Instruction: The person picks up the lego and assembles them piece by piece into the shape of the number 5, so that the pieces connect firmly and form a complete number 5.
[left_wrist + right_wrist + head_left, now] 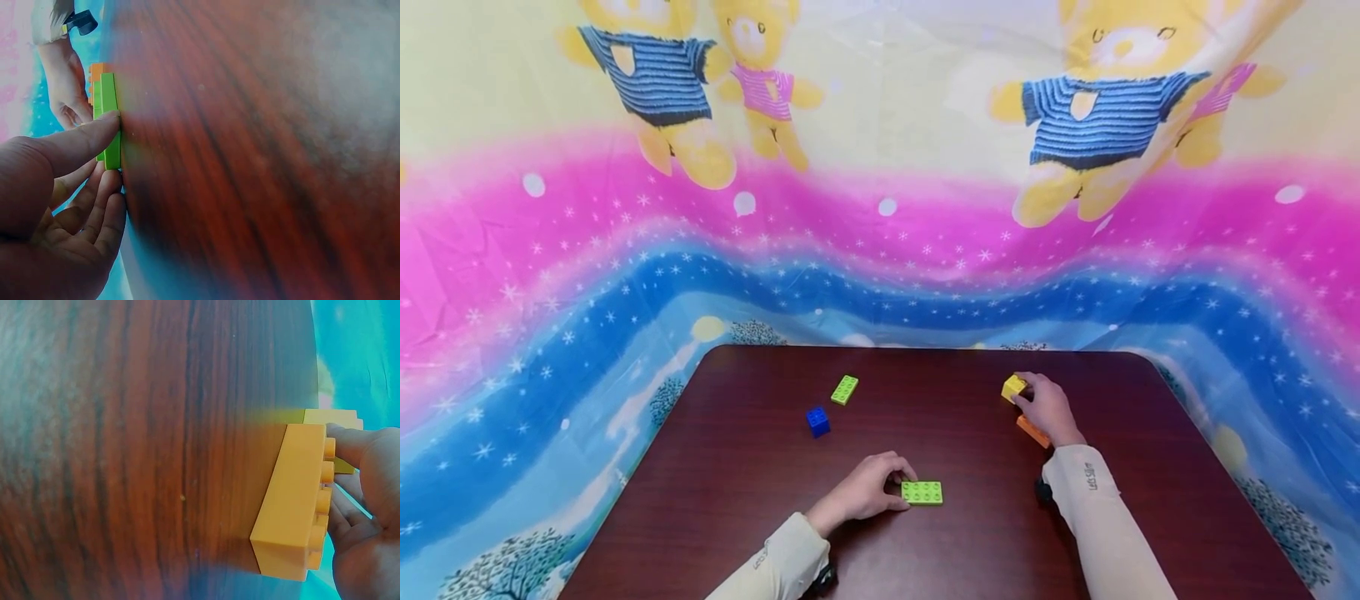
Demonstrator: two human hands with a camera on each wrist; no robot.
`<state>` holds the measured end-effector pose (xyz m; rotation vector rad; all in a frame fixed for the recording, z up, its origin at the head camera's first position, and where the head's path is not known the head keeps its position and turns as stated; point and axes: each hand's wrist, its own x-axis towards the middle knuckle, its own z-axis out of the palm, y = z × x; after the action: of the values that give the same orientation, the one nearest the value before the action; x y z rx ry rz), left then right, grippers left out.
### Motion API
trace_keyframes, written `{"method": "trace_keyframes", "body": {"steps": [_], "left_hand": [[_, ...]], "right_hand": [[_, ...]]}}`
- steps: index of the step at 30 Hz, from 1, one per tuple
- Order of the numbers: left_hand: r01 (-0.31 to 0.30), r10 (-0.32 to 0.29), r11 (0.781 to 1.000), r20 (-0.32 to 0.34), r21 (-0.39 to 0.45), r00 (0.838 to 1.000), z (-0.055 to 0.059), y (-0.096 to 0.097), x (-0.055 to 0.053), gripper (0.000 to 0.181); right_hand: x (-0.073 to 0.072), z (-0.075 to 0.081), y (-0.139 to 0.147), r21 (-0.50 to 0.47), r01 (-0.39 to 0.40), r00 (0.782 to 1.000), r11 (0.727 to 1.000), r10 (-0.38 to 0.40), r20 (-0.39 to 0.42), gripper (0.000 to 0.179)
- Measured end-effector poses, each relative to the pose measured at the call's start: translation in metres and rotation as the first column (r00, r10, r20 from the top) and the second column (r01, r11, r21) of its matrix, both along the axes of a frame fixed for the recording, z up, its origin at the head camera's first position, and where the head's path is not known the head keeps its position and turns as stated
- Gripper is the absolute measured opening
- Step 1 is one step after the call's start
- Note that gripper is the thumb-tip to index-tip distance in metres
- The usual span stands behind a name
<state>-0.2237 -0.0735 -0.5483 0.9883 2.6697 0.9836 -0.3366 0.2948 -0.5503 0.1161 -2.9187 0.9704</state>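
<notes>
At the near middle of the table, my left hand (863, 490) holds the left end of a flat lime-green toy brick (923, 493) between thumb and fingers. The left wrist view shows the thumb across the side of this brick (109, 90). Farther off to the right, my right hand (1049, 408) pinches a small yellow toy brick (1011, 388). Just in front of the yellow brick, an orange toy brick (1033, 432) lies beneath the hand. Close up in the right wrist view, the orange brick (290, 487) hides part of the yellow one (331, 417).
A blue cube-like brick (817, 422) and a second lime-green brick (845, 389) lie at the back left of the dark wooden table (925, 417). A printed cloth (880, 250) with bears hangs behind the table and drapes along its sides.
</notes>
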Motion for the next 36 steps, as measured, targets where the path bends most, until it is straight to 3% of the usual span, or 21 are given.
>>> {"method": "trace_keyframes", "body": {"steps": [23, 36], "left_hand": [[0.006, -0.006, 1.000, 0.008, 0.009, 1.000, -0.003, -0.001, -0.002, 0.031], [-0.001, 0.001, 1.000, 0.018, -0.004, 1.000, -0.004, -0.002, -0.001, 0.031]], "right_hand": [[0.010, 0.017, -0.009, -0.046, -0.036, 0.997, 0.998, 0.032, -0.069, 0.054], [0.036, 0.032, -0.031, -0.034, -0.103, 0.988, 0.994, 0.098, -0.123, 0.055]]}}
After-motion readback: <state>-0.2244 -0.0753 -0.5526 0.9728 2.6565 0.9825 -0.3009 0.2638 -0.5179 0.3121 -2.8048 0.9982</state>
